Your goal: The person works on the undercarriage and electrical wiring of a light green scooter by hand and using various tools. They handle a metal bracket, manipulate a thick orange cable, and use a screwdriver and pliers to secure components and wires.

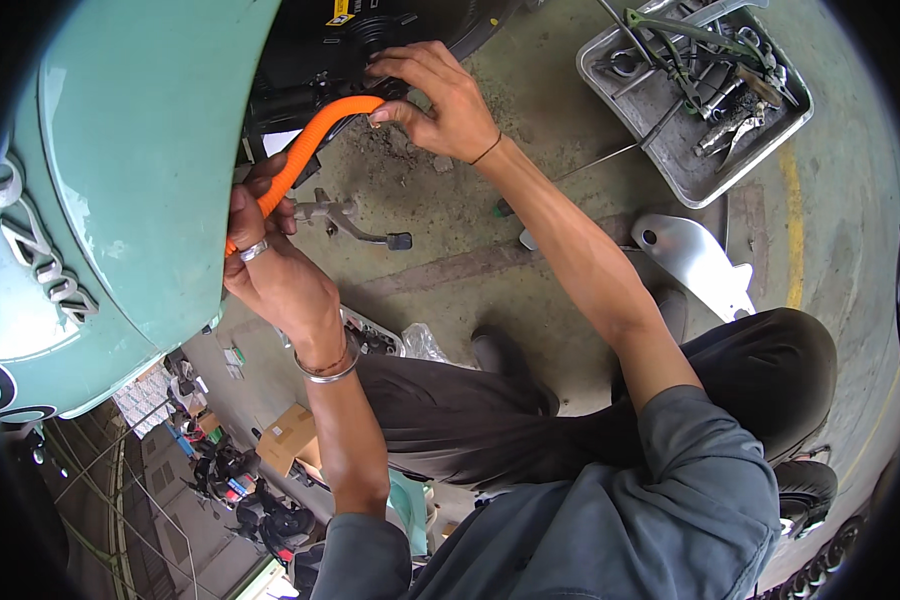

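An orange corrugated tube (315,138) curves beside the teal body panel (150,150) of a vehicle. My left hand (288,285) is closed round its lower stretch, close against the panel's edge. At the tube's upper end is my right hand (440,105), its thumb on the tip and its bent fingers stretching over to a black part (370,35) of the vehicle. Part of the tube's lower end is covered by my left hand. Just beyond my left hand, a metal lever with a black rubber end (360,225) shows over the floor.
At the upper right, a metal tray (675,185) holds several tools and greasy parts. A silver plate with a hole (705,262) lies below it. Cardboard boxes (288,437) and clutter stand at the lower left. A black tyre (808,485) is at the lower right.
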A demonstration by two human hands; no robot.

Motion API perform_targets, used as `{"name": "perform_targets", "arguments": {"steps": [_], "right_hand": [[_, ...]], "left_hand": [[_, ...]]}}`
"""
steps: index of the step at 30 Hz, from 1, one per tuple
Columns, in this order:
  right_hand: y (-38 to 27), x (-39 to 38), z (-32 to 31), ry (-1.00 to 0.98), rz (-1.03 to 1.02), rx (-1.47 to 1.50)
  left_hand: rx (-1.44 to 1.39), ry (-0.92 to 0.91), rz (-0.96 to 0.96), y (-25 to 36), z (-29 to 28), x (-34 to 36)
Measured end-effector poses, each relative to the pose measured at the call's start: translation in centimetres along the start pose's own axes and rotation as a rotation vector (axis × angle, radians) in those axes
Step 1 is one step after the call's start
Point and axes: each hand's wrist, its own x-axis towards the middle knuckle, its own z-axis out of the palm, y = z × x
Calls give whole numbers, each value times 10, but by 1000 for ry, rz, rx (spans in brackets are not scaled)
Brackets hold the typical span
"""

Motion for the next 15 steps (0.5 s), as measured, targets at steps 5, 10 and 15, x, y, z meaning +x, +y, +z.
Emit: {"name": "perform_targets", "arguments": {"steps": [5, 10, 15], "right_hand": [[0, 3, -1, -4, 15, 31], [-4, 4, -4, -20, 51, 58], [-4, 4, -5, -32, 69, 63]], "left_hand": [[11, 78, -11, -3, 10, -8], [-158, 222, -356, -58, -36, -7], [-322, 27, -726, -92, -73, 11]]}}
